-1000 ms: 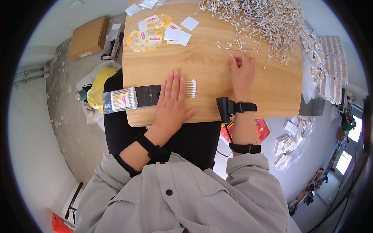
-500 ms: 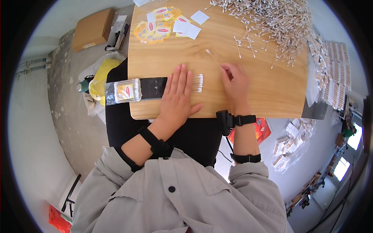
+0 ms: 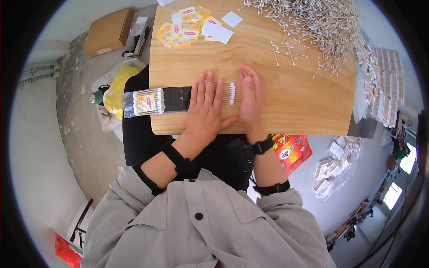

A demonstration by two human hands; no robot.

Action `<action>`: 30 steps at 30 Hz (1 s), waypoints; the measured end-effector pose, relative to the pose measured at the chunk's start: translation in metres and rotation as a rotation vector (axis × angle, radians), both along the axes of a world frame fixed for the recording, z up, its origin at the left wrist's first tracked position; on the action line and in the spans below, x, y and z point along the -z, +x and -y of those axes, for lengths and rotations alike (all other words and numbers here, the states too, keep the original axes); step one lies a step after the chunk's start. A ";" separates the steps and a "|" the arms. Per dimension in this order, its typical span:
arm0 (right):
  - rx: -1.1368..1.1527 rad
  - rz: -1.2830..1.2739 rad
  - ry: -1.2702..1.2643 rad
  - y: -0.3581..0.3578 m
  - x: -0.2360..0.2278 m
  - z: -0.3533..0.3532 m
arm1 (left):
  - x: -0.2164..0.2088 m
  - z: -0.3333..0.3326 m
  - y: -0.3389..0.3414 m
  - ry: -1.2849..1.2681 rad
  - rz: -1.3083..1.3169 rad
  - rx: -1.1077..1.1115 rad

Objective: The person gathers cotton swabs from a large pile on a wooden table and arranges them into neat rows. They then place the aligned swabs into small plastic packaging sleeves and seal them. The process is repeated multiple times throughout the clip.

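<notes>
My left hand [image 3: 204,107] lies flat with its fingers apart, palm down over a row of cotton swabs [image 3: 229,93] on the table. The white tips of the row stick out to the right of its fingers. Just right of those tips, my right hand [image 3: 252,96] is on edge with its fingers stretched out and slightly smeared by motion; nothing shows in it. Left of my left hand runs a dark strip [image 3: 178,99]. On its left end rests a clear-wrapped pack of cotton swabs [image 3: 149,102] with a yellow label, reaching over the table's left edge.
A big heap of loose cotton swabs [image 3: 321,31] covers the far right of the wooden table [image 3: 308,105]. Yellow labels [image 3: 178,35] and white paper squares [image 3: 232,19] lie at the far left. Bundled swabs [image 3: 386,85] are beyond the right edge; a cardboard box [image 3: 108,32] sits on the floor.
My right hand has moved left to the row's tips and its fingers have straightened. The single cotton swab it pinched is no longer in sight. My left hand stays on the row.
</notes>
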State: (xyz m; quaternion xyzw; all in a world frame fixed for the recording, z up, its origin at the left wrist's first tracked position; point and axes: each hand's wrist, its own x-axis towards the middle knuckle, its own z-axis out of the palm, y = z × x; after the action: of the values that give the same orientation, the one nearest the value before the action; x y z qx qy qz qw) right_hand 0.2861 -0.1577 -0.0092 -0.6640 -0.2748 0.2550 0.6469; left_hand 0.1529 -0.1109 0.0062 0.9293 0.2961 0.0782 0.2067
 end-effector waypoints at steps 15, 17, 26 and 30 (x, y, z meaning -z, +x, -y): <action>0.419 0.749 -0.397 0.075 0.003 -0.003 | -0.008 -0.003 -0.012 0.001 -0.016 0.015; 0.299 0.800 -0.545 0.097 -0.006 -0.005 | -0.006 -0.002 -0.013 0.001 -0.019 0.012; -0.235 0.740 -0.314 0.043 -0.015 -0.024 | -0.005 -0.002 -0.013 0.002 -0.024 0.005; -0.400 0.670 -0.234 0.022 -0.016 -0.014 | -0.003 0.000 -0.014 0.051 -0.059 -0.019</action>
State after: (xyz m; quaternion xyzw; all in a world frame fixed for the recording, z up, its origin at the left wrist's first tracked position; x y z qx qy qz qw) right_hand 0.3077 -0.1436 0.0067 -0.7128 -0.5634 0.1748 0.3794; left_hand 0.1393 -0.1110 0.0094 0.9333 0.3087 0.0602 0.1731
